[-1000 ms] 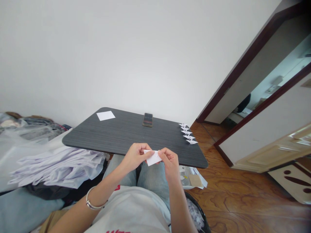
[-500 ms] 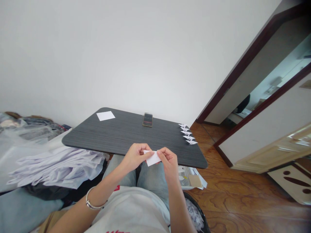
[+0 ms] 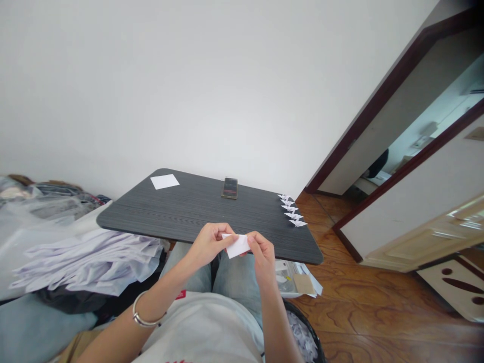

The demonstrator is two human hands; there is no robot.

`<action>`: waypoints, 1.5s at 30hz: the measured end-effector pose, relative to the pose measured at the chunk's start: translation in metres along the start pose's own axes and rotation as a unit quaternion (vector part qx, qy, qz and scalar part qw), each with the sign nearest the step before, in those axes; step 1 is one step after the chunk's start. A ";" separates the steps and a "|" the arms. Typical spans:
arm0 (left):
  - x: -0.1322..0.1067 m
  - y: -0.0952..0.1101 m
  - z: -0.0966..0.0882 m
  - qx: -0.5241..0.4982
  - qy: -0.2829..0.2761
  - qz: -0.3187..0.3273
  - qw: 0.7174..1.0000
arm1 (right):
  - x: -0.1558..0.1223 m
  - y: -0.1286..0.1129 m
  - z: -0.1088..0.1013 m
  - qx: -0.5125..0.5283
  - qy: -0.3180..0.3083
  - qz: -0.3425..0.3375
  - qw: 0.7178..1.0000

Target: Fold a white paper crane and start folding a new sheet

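Soft light, wide-angle edge distortion.

The bare right hand (image 3: pixel 263 254) is shifting its pinch outward along the small, folded white paper piece (image 3: pixel 237 247): its thumb and index finger are now gripping closer to the paper's right edge, whereas half a second ago they were reaching farther in over it. The gap between the two thumbs is widening, and more of the paper's upper edge is showing there. The bare right forearm (image 3: pixel 278 312), below and right of the paper, is angling slightly inward compared with a second ago.
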State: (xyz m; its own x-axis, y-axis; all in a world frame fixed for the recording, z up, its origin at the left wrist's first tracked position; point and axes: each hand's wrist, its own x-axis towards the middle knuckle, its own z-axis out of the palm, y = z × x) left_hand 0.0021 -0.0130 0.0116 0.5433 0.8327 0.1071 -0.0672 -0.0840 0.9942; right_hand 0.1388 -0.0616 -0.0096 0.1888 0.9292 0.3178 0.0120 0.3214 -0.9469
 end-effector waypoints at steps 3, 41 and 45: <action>0.000 0.000 0.000 0.008 0.004 0.004 1.000 | 0.000 0.002 0.001 0.023 -0.003 0.026 0.999; 0.003 -0.006 -0.034 -0.034 -0.200 -0.040 0.978 | 0.008 0.013 -0.010 -0.024 -0.002 0.024 0.999; 0.002 -0.006 -0.031 -0.031 -0.198 -0.004 0.980 | 0.007 0.011 -0.010 -0.018 -0.008 0.026 0.999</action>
State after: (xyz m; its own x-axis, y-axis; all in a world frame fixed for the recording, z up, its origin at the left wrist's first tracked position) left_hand -0.0218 0.0062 0.0052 0.8248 0.5550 0.1078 -0.1067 -0.0345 0.9937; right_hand 0.1499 -0.0529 -0.0186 0.1753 0.9474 0.2679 0.0372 0.2655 -0.9634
